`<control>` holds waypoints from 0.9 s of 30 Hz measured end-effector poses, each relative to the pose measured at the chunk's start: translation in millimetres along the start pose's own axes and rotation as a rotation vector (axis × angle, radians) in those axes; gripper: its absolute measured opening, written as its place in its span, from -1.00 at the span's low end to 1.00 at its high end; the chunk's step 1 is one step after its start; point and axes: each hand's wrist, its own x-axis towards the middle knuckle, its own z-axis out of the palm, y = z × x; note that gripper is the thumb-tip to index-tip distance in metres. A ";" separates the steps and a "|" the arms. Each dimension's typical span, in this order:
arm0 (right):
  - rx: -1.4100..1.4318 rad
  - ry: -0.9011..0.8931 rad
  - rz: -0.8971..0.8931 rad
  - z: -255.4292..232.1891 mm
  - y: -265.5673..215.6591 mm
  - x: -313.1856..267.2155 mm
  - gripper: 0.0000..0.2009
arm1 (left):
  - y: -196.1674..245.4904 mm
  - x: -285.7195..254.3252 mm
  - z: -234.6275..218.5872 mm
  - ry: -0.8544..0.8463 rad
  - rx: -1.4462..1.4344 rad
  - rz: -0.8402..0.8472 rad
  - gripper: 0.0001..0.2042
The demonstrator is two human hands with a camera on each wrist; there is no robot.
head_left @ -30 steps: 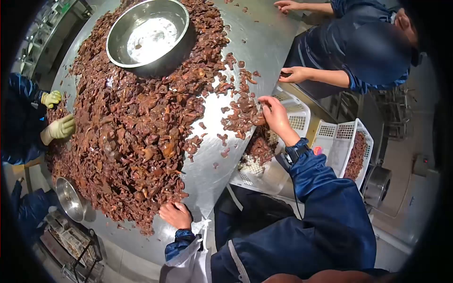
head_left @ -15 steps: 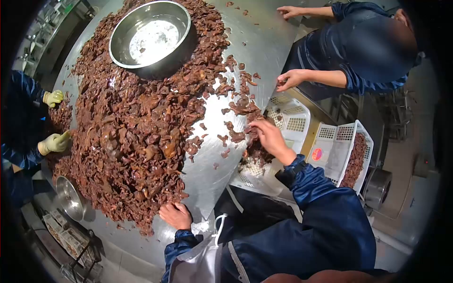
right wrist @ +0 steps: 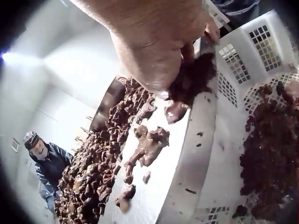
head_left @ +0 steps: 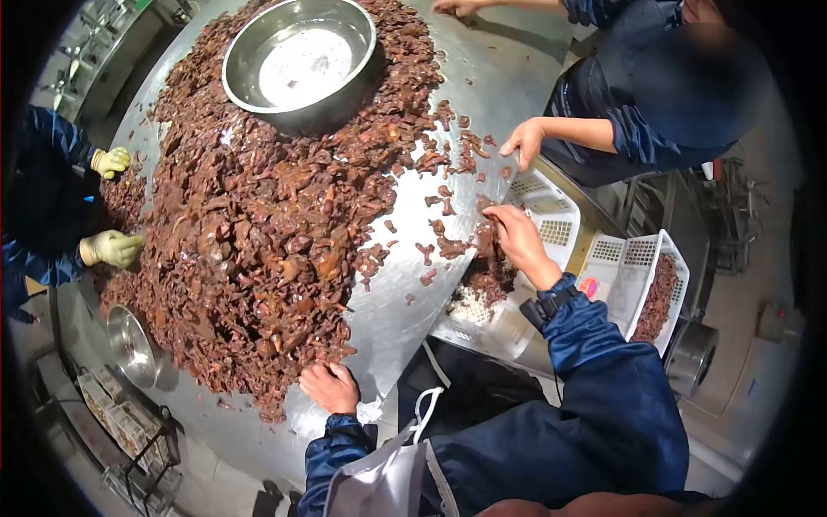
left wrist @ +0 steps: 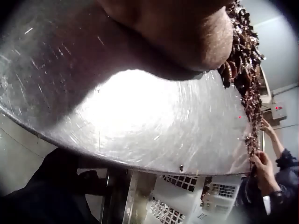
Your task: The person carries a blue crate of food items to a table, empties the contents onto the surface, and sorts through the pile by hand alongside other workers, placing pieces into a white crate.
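Observation:
A big pile of glossy brown meat pieces (head_left: pixel 250 224) covers the metal table (head_left: pixel 379 319). My right hand (head_left: pixel 523 244) is at the table's right edge, above a white perforated basket (head_left: pixel 551 202). In the right wrist view, its fingers and thumb curl about a dark clump of meat pieces (right wrist: pixel 194 79) at the rim. More brown pieces lie in the basket below. My left hand (head_left: pixel 330 388) rests on the table at the near end of the pile, its fingers loosely bent and touching the outermost pieces; the left wrist view shows only its heel and wrist.
A wide steel bowl (head_left: pixel 299 56) sits on the pile, and a smaller bowl (head_left: pixel 133 345) stands at the left. Another white basket (head_left: pixel 603 271) holds brown pieces. One person in yellowish gloves (head_left: pixel 115 248) works across the table; another person's hand (head_left: pixel 525 142) is near mine.
My right hand has drawn back from the table top to its edge, and scattered pieces there have shifted toward the basket. My left hand stays by the pile. The other person's hands have moved left.

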 end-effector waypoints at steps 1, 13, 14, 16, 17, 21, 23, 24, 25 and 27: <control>-0.195 0.022 -0.150 -4.8 5.2 -1.4 -0.59 | -0.1 -1.5 2.2 0.001 -0.005 -0.004 -0.80; 0.117 -0.133 -0.628 99.6 -178.9 76.4 -0.44 | -10.7 -1.9 -12.8 -0.025 0.157 -0.166 -0.78; 0.037 -0.107 -0.661 113.4 -146.6 77.4 -0.58 | 2.2 6.3 -26.2 -0.164 0.182 -0.197 -0.75; -0.075 -0.174 -0.439 77.9 -75.8 44.7 -0.87 | 26.6 -17.1 1.4 -0.131 0.107 -0.036 -0.77; -0.069 -0.185 -0.451 78.4 -99.5 60.1 -0.88 | 22.4 -8.5 0.3 0.005 0.104 -0.077 -0.78; 0.074 -0.024 -0.435 56.0 -90.4 57.3 -0.42 | 43.3 -13.1 1.7 0.063 -0.091 0.027 -0.81; -0.073 -0.060 -0.411 59.0 -124.5 55.3 -0.39 | 41.2 -15.6 -0.9 0.057 -0.094 0.034 -0.80; -0.128 -0.103 -0.401 73.1 -123.1 61.8 -0.38 | 41.5 -13.3 4.2 0.055 -0.095 0.032 -0.81; -0.125 -0.118 -0.352 77.7 -95.0 52.4 -0.42 | 51.1 -25.9 8.2 0.001 -0.128 0.054 -0.81; -0.004 -0.146 -0.398 86.8 -66.1 43.7 -0.59 | 48.8 -30.0 8.6 -0.097 -0.054 0.003 -0.81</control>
